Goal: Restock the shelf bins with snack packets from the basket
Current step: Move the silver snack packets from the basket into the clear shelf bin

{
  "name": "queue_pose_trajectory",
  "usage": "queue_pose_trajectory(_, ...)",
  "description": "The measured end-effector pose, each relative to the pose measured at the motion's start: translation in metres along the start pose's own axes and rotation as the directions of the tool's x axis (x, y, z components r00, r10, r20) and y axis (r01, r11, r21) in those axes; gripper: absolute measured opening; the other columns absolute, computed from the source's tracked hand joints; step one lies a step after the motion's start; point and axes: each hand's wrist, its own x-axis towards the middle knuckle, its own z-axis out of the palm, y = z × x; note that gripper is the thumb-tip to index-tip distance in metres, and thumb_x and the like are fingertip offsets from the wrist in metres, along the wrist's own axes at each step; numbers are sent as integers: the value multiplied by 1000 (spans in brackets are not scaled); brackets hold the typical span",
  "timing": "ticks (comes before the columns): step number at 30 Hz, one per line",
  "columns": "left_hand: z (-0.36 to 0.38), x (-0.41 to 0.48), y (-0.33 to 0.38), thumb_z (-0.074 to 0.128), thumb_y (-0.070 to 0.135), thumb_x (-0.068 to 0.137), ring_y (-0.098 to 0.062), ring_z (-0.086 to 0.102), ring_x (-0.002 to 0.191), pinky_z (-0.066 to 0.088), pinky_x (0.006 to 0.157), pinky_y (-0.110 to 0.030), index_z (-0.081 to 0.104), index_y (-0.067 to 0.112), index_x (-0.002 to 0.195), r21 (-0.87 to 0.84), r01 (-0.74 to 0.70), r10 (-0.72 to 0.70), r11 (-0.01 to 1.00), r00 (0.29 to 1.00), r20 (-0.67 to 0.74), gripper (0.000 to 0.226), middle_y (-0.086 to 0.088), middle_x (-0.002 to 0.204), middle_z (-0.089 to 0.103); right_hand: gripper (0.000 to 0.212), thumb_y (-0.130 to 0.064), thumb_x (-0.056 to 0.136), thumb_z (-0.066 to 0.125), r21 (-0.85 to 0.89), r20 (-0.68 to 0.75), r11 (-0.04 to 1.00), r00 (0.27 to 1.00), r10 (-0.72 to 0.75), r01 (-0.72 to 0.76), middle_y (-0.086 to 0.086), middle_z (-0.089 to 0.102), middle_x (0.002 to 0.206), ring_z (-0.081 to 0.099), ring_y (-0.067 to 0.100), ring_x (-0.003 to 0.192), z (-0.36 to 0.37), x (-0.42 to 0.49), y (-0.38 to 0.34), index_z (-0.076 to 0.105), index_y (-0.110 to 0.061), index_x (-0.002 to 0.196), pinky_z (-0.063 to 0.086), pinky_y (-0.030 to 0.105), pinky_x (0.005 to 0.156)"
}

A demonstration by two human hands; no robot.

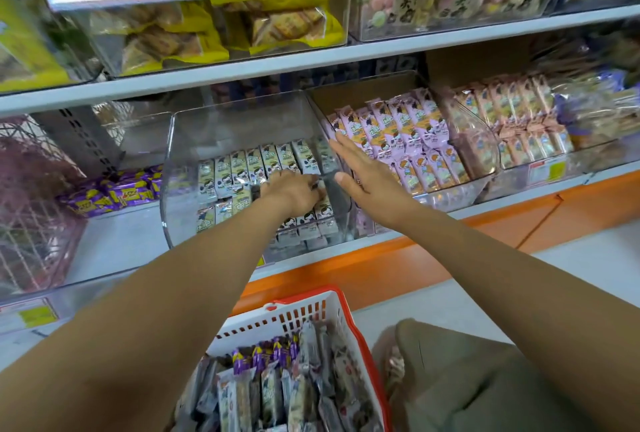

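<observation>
**A:** Basket (364, 345) lowest in frame, red rim, white slotted sides, beside the person's knee. Heaped with snack packets (277, 393): mostly pale wrappers, a few purple-topped.

**B:** Hands?

**A:** Both up at the middle shelf. Left hand (294, 194) reaches down inside the clear bin (187, 154), fingers curled over the front rows of white packets (239, 168). Whether it pinches one or only tidies them, I cannot tell; the knuckles hide the fingertips.

**B:** And the other?

**A:** Right hand (360, 168) flat, fingers straight and close together, laid along the bin's right wall. Holding nothing.

**B:** How far along?

**A:** Partway, by my reckoning. White packets stand in a few neat rows on the bin floor, with much room above them. The basket is well stocked, so plenty is left to shift, purple-topped ones included.

**B:** Neighbours?

**A:** Pink packets (408, 141) fill the next bin to the right, close to its lip. Purple-and-yellow packets (117, 191) sit on the shelf to the left. Yellow bags (277, 16) in a bin on the shelf above.
</observation>
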Motion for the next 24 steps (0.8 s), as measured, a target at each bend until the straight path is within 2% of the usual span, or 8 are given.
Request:
queue_pose_trajectory(4, -3, -13, -10, 37, 41, 103, -35, 27, 141, 30, 113, -46, 32, 23, 150, -92, -28, 21, 995, 997, -74, 51, -15, 155, 31, 54, -27, 104, 38, -9, 14, 1000, 1000, 14, -14, -8, 9, 162, 12, 11, 148, -2, -1, -5, 19, -23, 155, 17, 42, 120)
queue_pose_trajectory(7, -17, -39, -26, 39, 27, 103, -35, 41, 131, 38, 106, -40, 52, 19, 137, -108, -62, 32, 992, 966, -256, 38, -17, 142, 47, 53, -26, 104, 40, -75, -7, 995, 998, 62, -63, -6, 12, 162, 10, 15, 149, -2, 0, -11, 23, -23, 154, 14, 46, 120)
queue_pose_trajectory(9, -28, -62, -42, 41, 18, 100, -35, 50, 119, 42, 97, -37, 64, 20, 123, -82, -71, 32, 994, 916, -401, 33, -17, 129, 58, 49, -26, 101, 45, -138, -111, 988, 992, 60, -75, 0, 18, 161, 12, 20, 149, 1, 1, -19, 33, -19, 149, 13, 48, 120)
queue_pose_trajectory(12, -39, -95, -71, 46, 19, 96, -34, 41, 124, 34, 100, -40, 61, 22, 125, 40, 64, -31, 997, 826, -562, 33, -14, 131, 52, 42, -26, 98, 51, -118, -239, 992, 971, 7, -37, 4, 39, 150, 31, 24, 140, 14, 3, -47, 46, -17, 138, 22, 50, 115)
queue_pose_trajectory(15, -37, -119, -100, 48, 21, 95, -38, 39, 124, 35, 99, -45, 42, 9, 138, -18, 184, -165, 983, 831, -531, 45, -20, 136, 44, 33, -35, 97, 52, -180, -201, 981, 979, 34, -71, -4, 59, 126, 49, 18, 122, 33, 9, -80, 53, -24, 129, 20, 46, 111)
queue_pose_trajectory(18, -24, -133, -122, 47, 22, 99, -43, 46, 122, 38, 89, -42, 17, 1, 148, -246, 131, -217, 960, 906, -364, 62, -27, 138, 43, 35, -40, 97, 51, -284, -159, 954, 986, 57, -101, -2, 61, 124, 49, 21, 122, 53, 18, -102, 53, -25, 128, 14, 43, 107)
queue_pose_trajectory(21, -13, -141, -134, 43, 27, 102, -41, 53, 111, 39, 79, -38, 21, 4, 147, -292, 79, -178, 953, 927, -330, 55, -24, 126, 55, 53, -47, 96, 51, -224, 1, 961, 986, 170, -165, 11, 57, 130, 55, 29, 116, 69, 30, -113, 47, -14, 136, 35, 42, 102)
queue_pose_trajectory(24, -12, -138, -141, 40, 29, 103, -38, 55, 109, 41, 83, -38, 37, 5, 136, -376, 48, -191, 925, 916, -354, 41, -18, 125, 59, 72, -59, 90, 54, -214, 134, 943, 949, 287, -255, 19, 54, 132, 58, 33, 111, 82, 39, -122, 45, -3, 135, 50, 43, 91)
